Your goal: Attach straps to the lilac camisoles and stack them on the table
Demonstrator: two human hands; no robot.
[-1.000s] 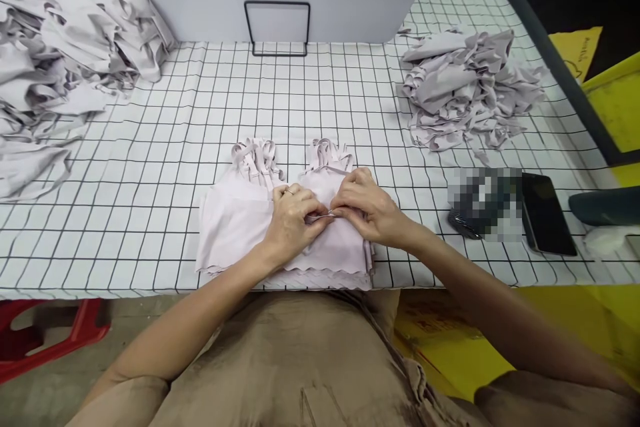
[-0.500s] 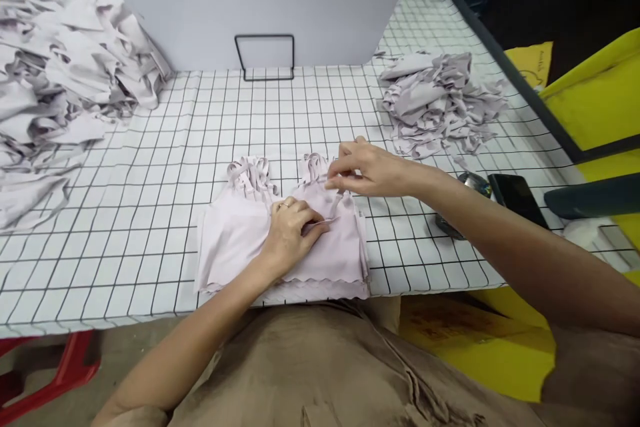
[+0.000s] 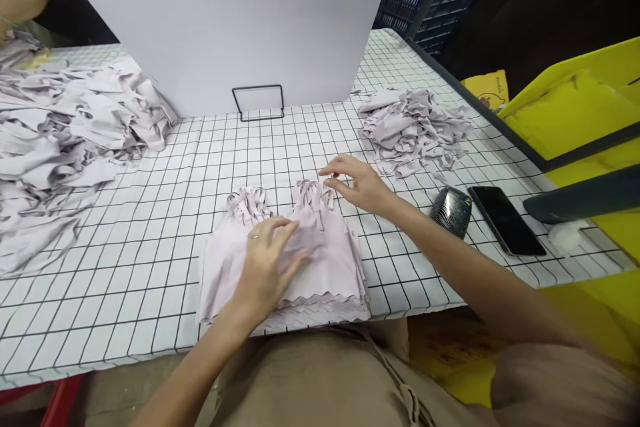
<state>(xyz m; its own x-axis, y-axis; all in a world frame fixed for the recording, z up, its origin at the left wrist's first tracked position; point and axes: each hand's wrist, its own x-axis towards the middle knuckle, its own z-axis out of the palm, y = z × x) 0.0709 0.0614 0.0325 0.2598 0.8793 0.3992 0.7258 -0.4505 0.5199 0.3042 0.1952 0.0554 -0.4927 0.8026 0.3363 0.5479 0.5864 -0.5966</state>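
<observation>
A stack of pale lilac strappy garments (image 3: 330, 260) lies on the checked table (image 3: 175, 200) near its front edge, straps pointing away from me. My left hand (image 3: 267, 267) rests flat on the top garment with fingers stretched out. My right hand (image 3: 357, 183) hovers just past the right-hand straps, fingers loosely curled and apart, with nothing visible in them.
A big heap of the same fabric (image 3: 65, 140) fills the left of the table, a smaller pile (image 3: 413, 130) sits at the back right. A dark rounded object (image 3: 451, 211) and a phone (image 3: 506, 219) lie to the right. A white board (image 3: 225, 20) stands behind, yellow bins (image 3: 575, 107) to the right.
Both hands were pinching the middle of the top garment. My right hand then moved away toward the right straps, and my left hand opened and flattened on the fabric. The camera tilted up.
</observation>
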